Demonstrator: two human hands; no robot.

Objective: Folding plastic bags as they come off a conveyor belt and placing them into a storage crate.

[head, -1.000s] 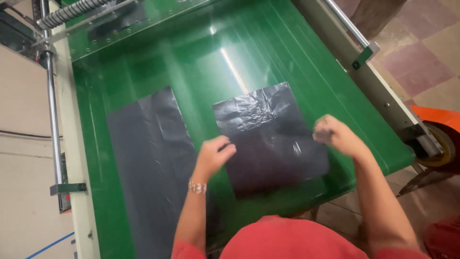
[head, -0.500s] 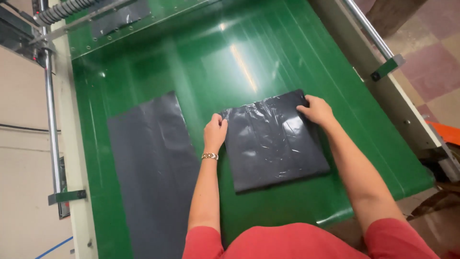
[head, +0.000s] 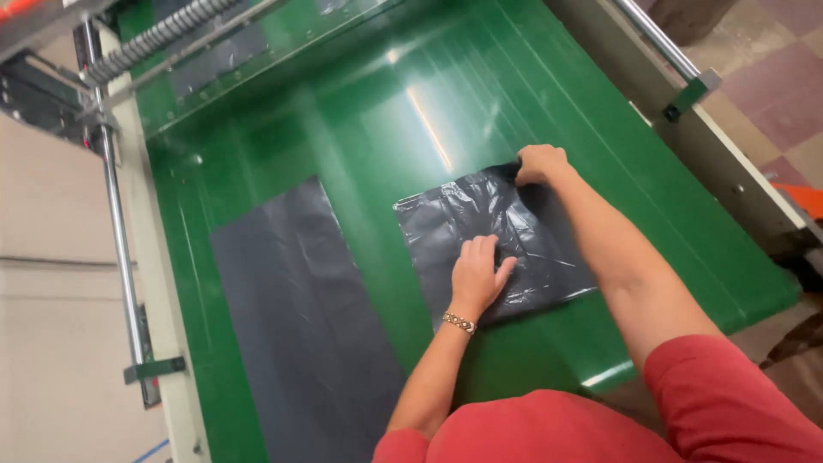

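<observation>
On green conveyor belt [head: 549, 146]: black plastic bag [head: 493, 244], mid-belt. L hand [head: 477, 274] now moved onto bag centre, fingers flat, released. R hand [head: 538, 163] clenched on far corner, lifting it vs. 0.5 s ago. Second black sheet [head: 300, 326] beside, untouched.

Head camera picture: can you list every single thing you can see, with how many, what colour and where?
Plastic bag stack: one, black, crinkled, middle-right of the belt, under both hands.
Flat plastic sheet: one, black, smooth, left part of the belt, running to the bottom edge.
Conveyor belt: one, green, shiny, fills the middle of the view.
Roller: one, grey, ribbed, top left above the belt.
Side rail: one, silver, along the belt's left edge.
Machine frame: one, cream, along the right edge.
Floor tiles: several, reddish and tan, top right.
Bracelet: one, silver, on the left wrist.
Left hand: flat on the bag stack.
Right hand: fingers curled on the stack's far corner.
</observation>
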